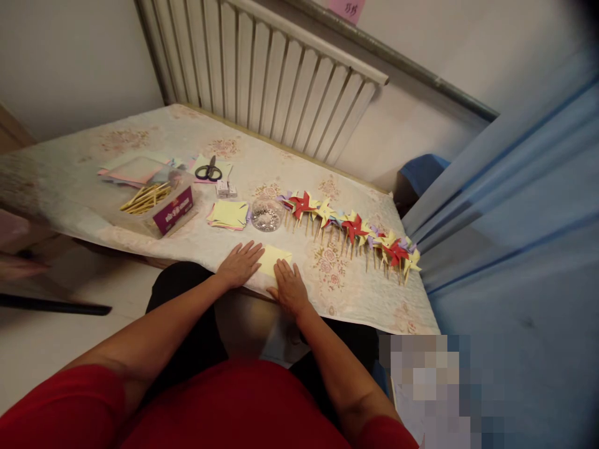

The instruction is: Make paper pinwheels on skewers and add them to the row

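Observation:
A yellow paper square (pixel 270 259) lies flat at the front edge of the table. My left hand (pixel 240 264) rests on its left side, palm down with the fingers stretched out. On its right side lies my right hand (pixel 291 287), also flat and open. Just behind are a stack of cut paper squares (pixel 229 214), yellow on top, and a clear round dish (pixel 266 216) of small shiny pieces. Several finished paper pinwheels (pixel 354 228) on sticks, red, yellow and purple, lie in a row to the right.
A clear plastic box (pixel 159 209) of wooden sticks (pixel 148 197) stands at the left. Behind it are coloured paper sheets (pixel 133 168), black-handled scissors (pixel 209 170) and small white boxes (pixel 226 189). A radiator (pixel 281 75) runs along the wall; a blue curtain (pixel 515 218) hangs at the right.

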{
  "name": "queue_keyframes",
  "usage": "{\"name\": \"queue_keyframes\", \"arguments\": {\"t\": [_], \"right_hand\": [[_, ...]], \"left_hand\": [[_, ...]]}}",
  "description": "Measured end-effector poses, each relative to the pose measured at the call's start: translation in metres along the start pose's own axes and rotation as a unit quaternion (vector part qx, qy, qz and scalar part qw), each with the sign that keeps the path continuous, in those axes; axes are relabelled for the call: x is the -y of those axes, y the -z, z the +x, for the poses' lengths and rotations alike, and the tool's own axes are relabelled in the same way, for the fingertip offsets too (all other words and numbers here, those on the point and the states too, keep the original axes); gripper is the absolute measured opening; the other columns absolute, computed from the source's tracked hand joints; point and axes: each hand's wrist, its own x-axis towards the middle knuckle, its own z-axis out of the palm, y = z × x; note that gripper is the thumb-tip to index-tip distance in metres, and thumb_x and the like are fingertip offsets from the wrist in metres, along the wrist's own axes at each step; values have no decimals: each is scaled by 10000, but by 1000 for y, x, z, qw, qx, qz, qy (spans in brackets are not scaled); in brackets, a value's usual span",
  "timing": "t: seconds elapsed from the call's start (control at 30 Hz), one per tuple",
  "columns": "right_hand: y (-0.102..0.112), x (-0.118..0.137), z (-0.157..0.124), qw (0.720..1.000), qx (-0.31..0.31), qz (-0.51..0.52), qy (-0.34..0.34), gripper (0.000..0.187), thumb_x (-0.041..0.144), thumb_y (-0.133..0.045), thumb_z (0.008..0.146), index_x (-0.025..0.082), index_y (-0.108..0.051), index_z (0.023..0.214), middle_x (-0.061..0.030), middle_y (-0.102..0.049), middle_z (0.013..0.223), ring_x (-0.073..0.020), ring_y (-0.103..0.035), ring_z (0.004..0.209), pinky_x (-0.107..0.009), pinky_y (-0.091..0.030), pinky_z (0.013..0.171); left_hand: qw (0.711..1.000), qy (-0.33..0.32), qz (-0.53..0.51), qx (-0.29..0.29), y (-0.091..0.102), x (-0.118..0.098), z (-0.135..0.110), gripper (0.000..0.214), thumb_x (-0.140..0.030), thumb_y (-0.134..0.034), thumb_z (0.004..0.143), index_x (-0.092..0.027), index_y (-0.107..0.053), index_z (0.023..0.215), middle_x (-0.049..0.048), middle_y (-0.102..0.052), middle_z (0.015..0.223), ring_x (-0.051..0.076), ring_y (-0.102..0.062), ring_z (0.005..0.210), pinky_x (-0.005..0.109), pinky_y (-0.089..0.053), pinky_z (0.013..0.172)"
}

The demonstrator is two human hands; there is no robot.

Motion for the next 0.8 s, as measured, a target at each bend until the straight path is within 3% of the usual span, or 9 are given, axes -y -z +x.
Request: {"name": "queue_keyframes", "arguments": {"t": [0.1,0.2,0.33,0.53,0.63,0.8], "right_hand": [[0,1,0,1000,0,1,-2,683,499,-472,999,69,-362,1518,-206,-341,1604,-309,-245,1524,-575,-174,1230],[0,0,0,1000,-3,0,-1,689,506,-481,995,75,-362,1519,-208,-349,1600,-316,-256,1519,-580,-174,1228],[-2,0,-1,1000,-10,1,1,682,495,-463,1004,71,-349,1526,-204,-334,1608,-314,-249,1522,-577,-165,1232],[-2,0,0,1000,5,0,-3,702,504,-469,997,63,-346,1531,-210,-392,1576,-315,-268,1515,-570,-174,1234],[-1,0,0,1000,7,-6,-1,699,502,-452,1003,55,-345,1529,-208,-383,1582,-317,-259,1517,-571,-168,1235],[-1,1,0,1000,2,-10,0,717,505,-454,1004,48,-319,1539,-210,-335,1606,-318,-263,1514,-575,-169,1233]], "left_hand": [[998,44,-35,-10,2,12,2,507,-340,-341,994,-230,-502,1462,75,-469,1560,255,-348,1484,487,-290,1199],[990,99,-66,-77,8,14,11,519,-304,-302,996,-152,-497,1453,126,-506,1522,248,-393,1459,467,-338,1190],[985,64,-88,-132,9,-11,29,510,-229,-306,980,-91,-501,1430,160,-503,1518,239,-398,1457,444,-342,1204],[993,-6,-96,-76,-17,-57,45,499,-140,-355,939,-88,-523,1406,170,-475,1537,233,-392,1462,431,-379,1180],[998,1,-57,-33,-25,-56,40,486,-149,-361,951,-63,-532,1398,195,-486,1520,245,-413,1449,443,-354,1190],[1000,-9,8,-6,-18,-43,28,512,-218,-324,993,-137,-473,1477,129,-429,1578,237,-345,1488,460,-264,1224]]}}
